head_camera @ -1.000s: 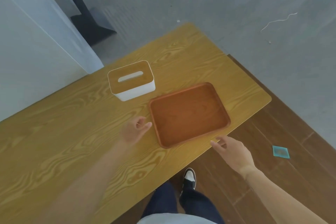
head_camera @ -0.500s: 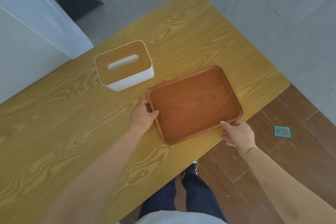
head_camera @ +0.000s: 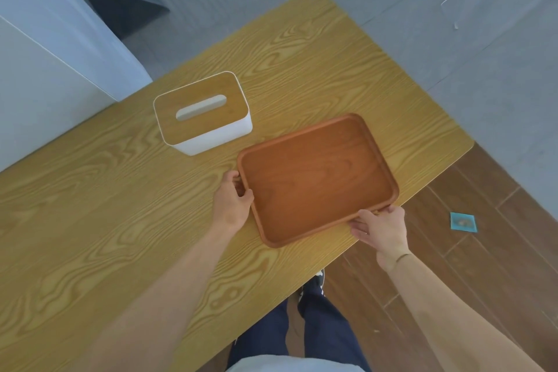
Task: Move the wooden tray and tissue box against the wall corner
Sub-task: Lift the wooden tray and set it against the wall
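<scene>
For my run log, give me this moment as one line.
step: grasp tray | left hand: gripping wooden tray | right hand: gripping its near edge | tissue box: untouched

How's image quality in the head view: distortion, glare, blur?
Head view: wide-angle bowing curves the table edges; light is soft and even, only faint shadows under the tray and box; no glare on either; left hand and right hand look sharp, forearms soften toward the frame's bottom.

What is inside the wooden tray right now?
Nothing: the wooden tray shows only bare wood inside. The left hand and right hand grip its rim; the table beneath it is covered.
</scene>
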